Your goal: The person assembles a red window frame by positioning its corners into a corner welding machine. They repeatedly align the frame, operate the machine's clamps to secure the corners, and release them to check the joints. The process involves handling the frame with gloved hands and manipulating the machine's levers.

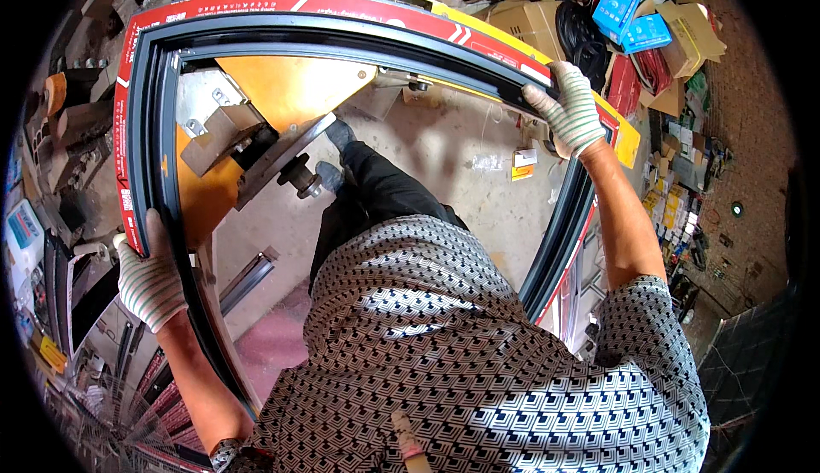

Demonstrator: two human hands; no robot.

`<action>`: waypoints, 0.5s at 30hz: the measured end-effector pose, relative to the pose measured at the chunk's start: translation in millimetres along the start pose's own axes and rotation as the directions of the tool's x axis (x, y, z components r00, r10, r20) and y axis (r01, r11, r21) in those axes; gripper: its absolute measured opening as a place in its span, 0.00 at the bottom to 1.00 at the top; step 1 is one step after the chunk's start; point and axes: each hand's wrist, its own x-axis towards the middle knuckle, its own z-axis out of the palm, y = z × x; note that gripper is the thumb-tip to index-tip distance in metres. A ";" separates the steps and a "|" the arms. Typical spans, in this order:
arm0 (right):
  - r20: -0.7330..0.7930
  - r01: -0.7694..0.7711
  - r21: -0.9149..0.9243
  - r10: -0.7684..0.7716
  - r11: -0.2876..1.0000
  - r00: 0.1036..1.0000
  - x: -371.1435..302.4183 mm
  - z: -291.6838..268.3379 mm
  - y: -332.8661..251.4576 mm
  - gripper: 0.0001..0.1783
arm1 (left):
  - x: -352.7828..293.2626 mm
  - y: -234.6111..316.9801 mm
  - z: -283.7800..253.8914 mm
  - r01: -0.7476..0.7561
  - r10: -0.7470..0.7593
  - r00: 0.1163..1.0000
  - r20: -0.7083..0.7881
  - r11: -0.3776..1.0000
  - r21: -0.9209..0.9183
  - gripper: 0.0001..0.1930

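Observation:
A large dark grey window frame (pixel 342 31) surrounds my body in view, with red printed protective film (pixel 282 2) along its outer edges. My left hand (pixel 152 281), in a white glove with green stripes, is closed on the frame's left side, thumb on the inner face. At the far right corner my right hand (pixel 571 114), gloved alike, grips the same frame with its fingers over the outer edge. Beneath the far left corner lies an orange machine plate (pixel 295 89) carrying a metal block (pixel 224 138) and a black knob (pixel 299 174). My torso hides the frame's near side.
Behind the far right corner are a cardboard box (pixel 523 25), a coil of black cable (pixel 581 33) and blue boxes (pixel 617 8). A small yellow and white packet (pixel 523 167) lies on the concrete floor (pixel 461 144). Metal parts and profiles crowd the left side.

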 end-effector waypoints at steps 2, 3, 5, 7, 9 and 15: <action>0.041 -0.037 0.044 0.035 0.998 0.999 0.8 0.5 2.9 0.35 | 0.1 -0.8 2.0 0.000 0.000 1.000 -0.003 1.000 -0.002 0.41; 0.066 -0.061 0.079 0.056 0.995 0.996 2.2 0.9 3.5 0.34 | 1.9 -4.8 4.0 -0.006 0.006 1.000 -0.011 1.000 -0.006 0.40; 0.094 -0.079 0.120 0.067 0.990 0.993 3.3 -3.1 -1.6 0.33 | 2.2 -6.1 4.1 -0.006 0.006 1.000 -0.016 1.000 -0.004 0.40; 0.119 -0.055 0.092 0.044 0.994 0.992 5.7 -5.6 -1.4 0.34 | 1.9 -3.7 2.3 0.008 -0.008 1.000 -0.007 1.000 0.007 0.39; 0.158 -0.087 0.195 0.056 0.977 0.986 6.7 2.0 15.2 0.31 | 2.6 -3.8 4.0 0.000 0.000 1.000 -0.012 1.000 -0.021 0.40; 0.154 -0.280 0.591 0.234 0.757 0.960 52.5 -15.4 19.5 0.23 | 0.7 0.2 3.9 -0.010 0.010 0.999 -0.036 1.000 0.006 0.39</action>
